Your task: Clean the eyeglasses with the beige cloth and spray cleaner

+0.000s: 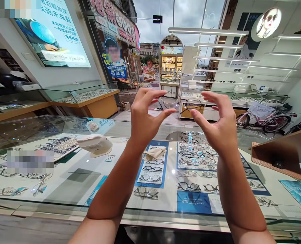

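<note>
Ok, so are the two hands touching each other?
Apart. The head view shows a wide gap between the left hand and the right hand, with the thin glasses up in the air across it.

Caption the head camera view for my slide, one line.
Left hand and right hand hold thin-framed glasses above a glass display counter.

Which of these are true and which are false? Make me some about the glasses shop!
1. One pair of glasses is up between the left hand and the right hand. True.
2. The bicycle is green. False: it is pink.
3. Both hands wear gloves. False: they are bare.
4. The round wall picture shows someone in sunglasses. True.
5. The tall mirror is square on top. False: its top is rounded.
</note>
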Demonstrator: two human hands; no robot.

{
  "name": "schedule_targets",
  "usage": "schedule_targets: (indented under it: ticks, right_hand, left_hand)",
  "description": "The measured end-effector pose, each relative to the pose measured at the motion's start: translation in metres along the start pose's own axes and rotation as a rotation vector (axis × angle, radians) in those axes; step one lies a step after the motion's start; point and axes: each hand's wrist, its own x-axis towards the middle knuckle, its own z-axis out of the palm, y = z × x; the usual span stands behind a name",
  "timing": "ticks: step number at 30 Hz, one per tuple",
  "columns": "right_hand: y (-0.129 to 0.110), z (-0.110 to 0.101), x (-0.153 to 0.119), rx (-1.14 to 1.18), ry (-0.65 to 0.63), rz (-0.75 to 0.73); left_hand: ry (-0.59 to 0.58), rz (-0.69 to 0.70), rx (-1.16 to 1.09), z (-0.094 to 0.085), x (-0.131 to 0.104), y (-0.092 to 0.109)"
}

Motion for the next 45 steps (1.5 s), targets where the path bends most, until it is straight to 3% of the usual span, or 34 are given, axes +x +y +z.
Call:
schedule_targets:
  ticks: [7, 12, 21, 28, 33, 38, 41, 45]
  right_hand:
    - [0.003, 0.001, 0.002, 0.062, -0.102, -0.049]
    - [0.011, -0.002, 0.004, 0.105, -0.187, -0.014]
    - [0.013, -0.007, 0.006, 0.2, -0.264, 0.011]
    - [0.011, -0.007, 0.008, 0.251, -0.297, 0.052]
    - [0.018, -0.006, 0.009, 0.465, -0.429, 0.154]
    - [0.023, -0.005, 0.009, 0.663, -0.586, 0.308]
    - [0.026, -0.001, 0.009, 0.686, -0.552, 0.338]
    - [0.033, 0.007, 0.008, 0.687, -0.352, 0.335]
  left_hand:
    - [-0.176, 0.187, 0.15, -0.005, 0.001, 0.015]
    - [-0.194, 0.239, 0.149, -0.005, 0.0, 0.017]
    - [-0.216, 0.174, 0.064, -0.007, 0.001, 0.017]
    - [-0.272, 0.032, -0.204, -0.003, -0.002, 0.016]
    - [-0.322, 0.0, -0.395, 0.0, -0.003, 0.007]
    - [-0.363, -0.019, -0.416, 0.002, -0.002, 0.0]
    - [-0.354, -0.065, -0.406, 0.006, -0.001, -0.004]
    - [-0.295, -0.223, -0.431, 0.011, -0.002, -0.015]
